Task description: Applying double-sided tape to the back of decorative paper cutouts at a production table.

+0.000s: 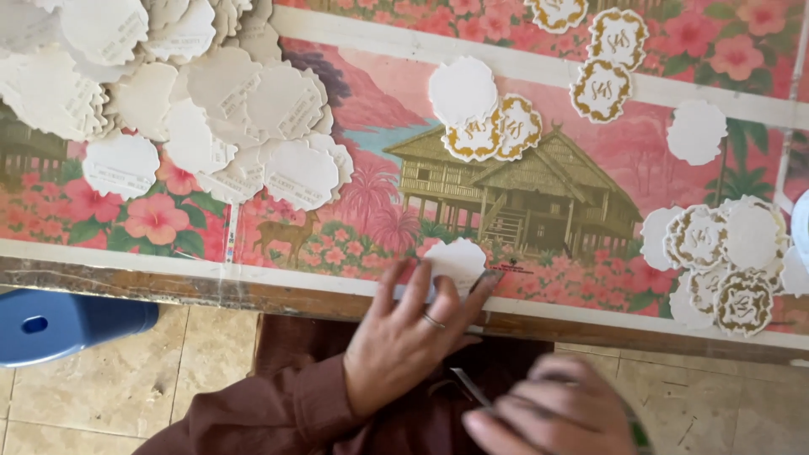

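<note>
My left hand [413, 337] lies at the near edge of the table with its fingers spread, the fingertips touching a white scalloped round card [456, 260]. A ring sits on one finger. My right hand [552, 411] is low at the bottom, blurred, with its fingers curled around a thin dark tool [470, 389] that sticks out to the left. The tool's kind is too blurred to tell.
A large heap of white scalloped cards [177, 101] covers the table's far left. Smaller groups, some with gold-printed rims [497, 126], lie at the middle and right [725, 261]. The table wears a pink floral picture cloth [354, 194]. A blue stool [59, 324] stands at the lower left.
</note>
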